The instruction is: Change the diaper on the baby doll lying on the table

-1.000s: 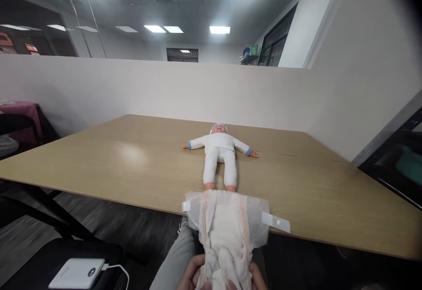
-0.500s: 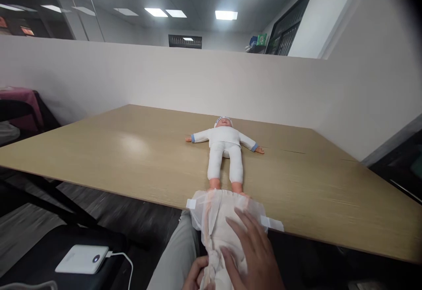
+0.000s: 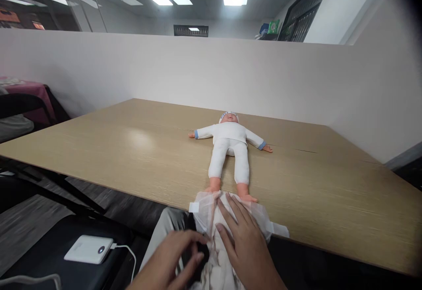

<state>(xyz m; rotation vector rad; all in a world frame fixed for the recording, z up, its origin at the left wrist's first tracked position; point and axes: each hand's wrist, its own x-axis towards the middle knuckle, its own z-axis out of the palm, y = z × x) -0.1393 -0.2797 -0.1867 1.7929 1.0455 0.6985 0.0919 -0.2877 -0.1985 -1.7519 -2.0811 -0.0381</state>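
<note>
White diaper [image 3: 205, 209] under flat R hand [image 3: 245, 242]; doll [image 3: 231, 149] near.

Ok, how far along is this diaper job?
Done: the diaper lies spread at the table edge, by the feet of the doll. In hand: right hand pressed flat on it, left hand beside its near end. Left: the doll lies clothed on its back, diaper neither under nor around it.
</note>
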